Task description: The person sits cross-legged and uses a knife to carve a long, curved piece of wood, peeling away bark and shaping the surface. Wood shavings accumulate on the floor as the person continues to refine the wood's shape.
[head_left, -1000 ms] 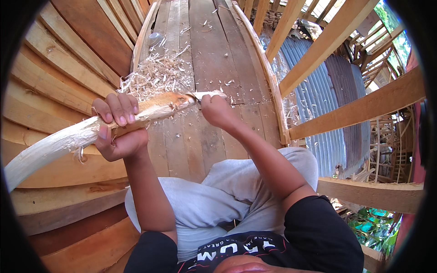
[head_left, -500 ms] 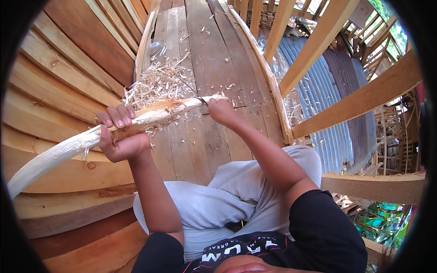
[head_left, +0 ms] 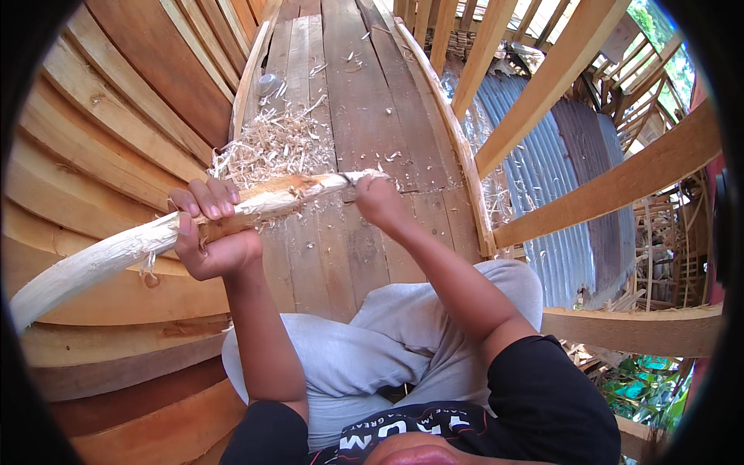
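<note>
1. Nearest me is my black T-shirt (head_left: 554, 403), printed in white, on the near side of the peeled branch (head_left: 93, 267).
2. My grey trousers (head_left: 356, 349) come next, legs folded, between the shirt and the branch.
3. The branch crosses in front of my knees, its thick pale end curving off to the left and its narrow end to the right; a brown patch colours its upper side.
4. My left hand (head_left: 221, 254) grips the branch left of its brown patch, fingers hooked over the top, thumb on the near side.
5. My right hand (head_left: 380, 201) is closed at the branch's narrow end, around a thin dark blade (head_left: 347, 180) that lies across the wood; my fingers hide its grip.
6. Just beyond the branch, curly wood shavings (head_left: 271, 147) heap on the floorboards (head_left: 372, 116), which run under it and onward.
7. Wooden planks (head_left: 116, 139) rise left of the branch.
8. Slanting timber beams (head_left: 550, 85) stand to its right, and past them lie corrugated metal sheets (head_left: 542, 201).
9. Beyond branch and shavings sits a small greyish cup (head_left: 268, 85).
</note>
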Tool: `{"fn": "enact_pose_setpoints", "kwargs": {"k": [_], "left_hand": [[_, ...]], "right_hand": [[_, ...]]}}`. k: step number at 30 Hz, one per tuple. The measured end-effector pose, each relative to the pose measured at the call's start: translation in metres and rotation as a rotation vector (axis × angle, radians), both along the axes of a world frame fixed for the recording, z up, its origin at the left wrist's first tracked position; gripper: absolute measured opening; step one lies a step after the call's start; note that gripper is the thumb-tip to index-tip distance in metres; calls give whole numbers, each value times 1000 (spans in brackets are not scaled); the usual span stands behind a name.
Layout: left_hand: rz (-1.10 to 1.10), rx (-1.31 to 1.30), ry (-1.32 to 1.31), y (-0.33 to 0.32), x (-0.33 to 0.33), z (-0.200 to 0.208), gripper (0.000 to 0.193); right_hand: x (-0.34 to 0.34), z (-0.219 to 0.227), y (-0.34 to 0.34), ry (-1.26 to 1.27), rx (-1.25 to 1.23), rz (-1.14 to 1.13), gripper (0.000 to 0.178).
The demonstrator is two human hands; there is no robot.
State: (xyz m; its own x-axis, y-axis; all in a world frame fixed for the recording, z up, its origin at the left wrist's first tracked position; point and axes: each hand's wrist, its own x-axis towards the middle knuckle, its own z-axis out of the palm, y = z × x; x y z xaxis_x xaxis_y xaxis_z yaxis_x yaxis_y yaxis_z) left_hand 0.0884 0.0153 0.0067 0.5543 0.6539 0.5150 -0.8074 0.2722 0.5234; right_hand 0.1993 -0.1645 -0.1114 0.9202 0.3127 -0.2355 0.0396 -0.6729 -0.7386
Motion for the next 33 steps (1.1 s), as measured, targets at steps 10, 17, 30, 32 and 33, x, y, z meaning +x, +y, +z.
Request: {"fn": "enact_pose_setpoints", "kwargs": {"k": [10, 17, 30, 32, 33], "left_hand": [[-14, 35, -4, -6, -1, 3, 20], [-10, -11, -20, 12, -4, -5, 19], [-43, 28, -50, -7, -4, 1, 20], [-90, 26, -103, -17, 5, 3, 21], [-90, 39, -111, -18, 3, 4, 20]], "right_hand": [[-5, 6, 5, -6, -10, -37, 61], [-20, 39, 14, 43, -74, 98, 59], [9, -26, 0, -9, -101, -109, 59], [45, -86, -45, -116, -256, -4, 59], [45, -77, -38, -162, -313, 72, 59]]}}
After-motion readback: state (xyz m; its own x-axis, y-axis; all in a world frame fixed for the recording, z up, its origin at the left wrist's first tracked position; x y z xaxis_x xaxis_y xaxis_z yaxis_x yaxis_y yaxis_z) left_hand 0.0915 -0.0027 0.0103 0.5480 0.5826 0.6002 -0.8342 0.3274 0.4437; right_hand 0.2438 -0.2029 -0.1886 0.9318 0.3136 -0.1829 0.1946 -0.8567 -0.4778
